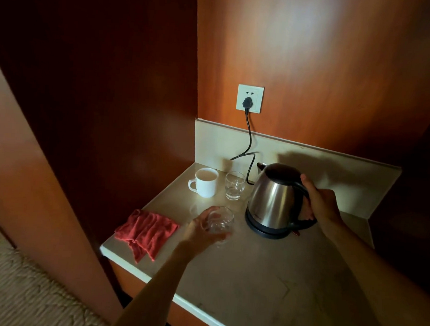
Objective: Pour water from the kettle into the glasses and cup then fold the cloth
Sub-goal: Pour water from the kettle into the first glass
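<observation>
Here, the kettle's spout points away from the glass that is held ready.

The right hand (322, 207) forms the grip on the kettle (274, 199), fingers curled round its black handle, while the kettle sits on its base toward the back of the bench (264, 279). The left hand (199, 231) cups the near glass (220, 223) from the left, fingers wrapped round its wall, just in front and to the left of the kettle. The spout faces the back left, toward the cup (206, 182) and the far glass (234, 185), which stand side by side near the wall. So the pour likely calls for lifting the kettle and swinging the spout round toward the person, or carrying the near glass up under it. The red cloth (147, 230) lies crumpled at the bench's left edge, well apart from the kettle.
</observation>
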The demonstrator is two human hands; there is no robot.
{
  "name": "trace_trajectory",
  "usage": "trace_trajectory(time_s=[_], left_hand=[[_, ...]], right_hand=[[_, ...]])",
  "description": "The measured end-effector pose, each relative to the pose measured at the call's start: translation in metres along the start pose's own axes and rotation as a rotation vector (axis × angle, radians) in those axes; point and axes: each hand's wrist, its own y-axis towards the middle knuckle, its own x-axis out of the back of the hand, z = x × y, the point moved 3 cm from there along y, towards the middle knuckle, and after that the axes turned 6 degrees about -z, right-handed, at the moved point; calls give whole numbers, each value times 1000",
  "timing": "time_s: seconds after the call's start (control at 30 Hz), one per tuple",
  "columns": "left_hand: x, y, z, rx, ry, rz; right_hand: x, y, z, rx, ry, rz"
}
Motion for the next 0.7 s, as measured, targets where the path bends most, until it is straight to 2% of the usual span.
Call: trace_trajectory(time_s=[0.27, 0.43, 0.7], left_hand=[[0, 1, 0, 42, 25, -40], [8, 2, -3, 41, 80, -16], [17, -2, -21, 6, 196, 43]], right_hand=[[-1, -4, 24, -35, 33, -160], [17, -7, 64, 42, 40, -133], [38, -27, 104, 180, -7, 33]])
